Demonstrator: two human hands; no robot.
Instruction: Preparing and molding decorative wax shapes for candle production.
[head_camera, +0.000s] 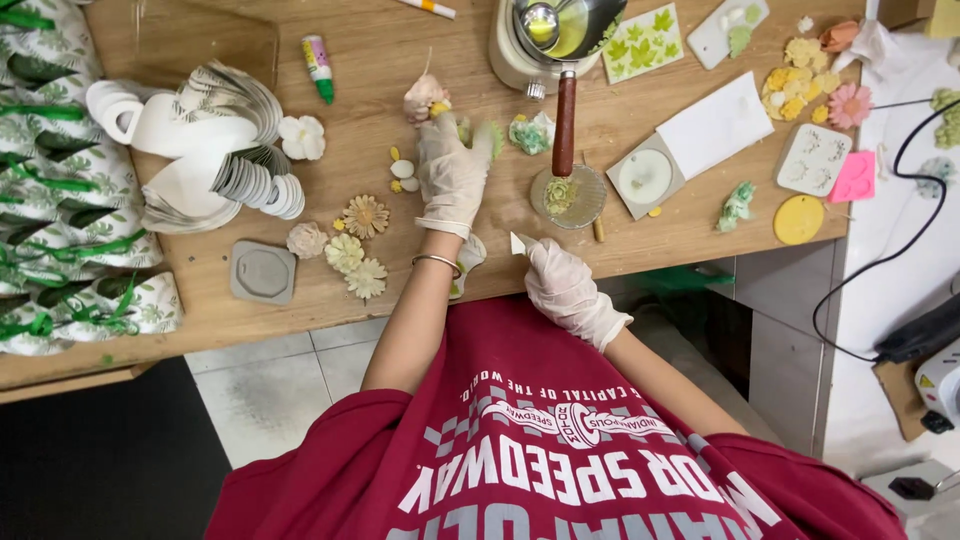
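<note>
Head view: looking straight down on a person in a red printed shirt (540, 450) at a wooden table (400, 60).
Left hand (452, 172): white glove, reaching out over the table, metal bangle (437, 261) on the wrist. Fingertips pinch a small pink-and-yellow flower piece (425, 97); grip narrow, closed on it.
Right hand (565, 290): white glove, at the near table edge. Grip closed around a small white blade-like tool (519, 244), tip pointing left.
Flower piece location: held up over mid-table, just left of the pot handle (565, 122).
Near left hand: small white and yellow petals (402, 170), green-white flowers (528, 133).
Left of wrist: cluster of cream and tan flowers (350, 250), grey square mould (263, 272), white flower (302, 137).
Far left: stacked white paper shapes (215, 150), green-patterned bags (50, 190).
Top: small pot (560, 28) with yellow liquid, round strainer (568, 196) holding a green flower.
Right: white moulds (690, 150), yellow flowers (795, 90), pink flower (850, 105), yellow disc (798, 220), pink mould (853, 178).
Off table, right: black cable (905, 190).
</note>
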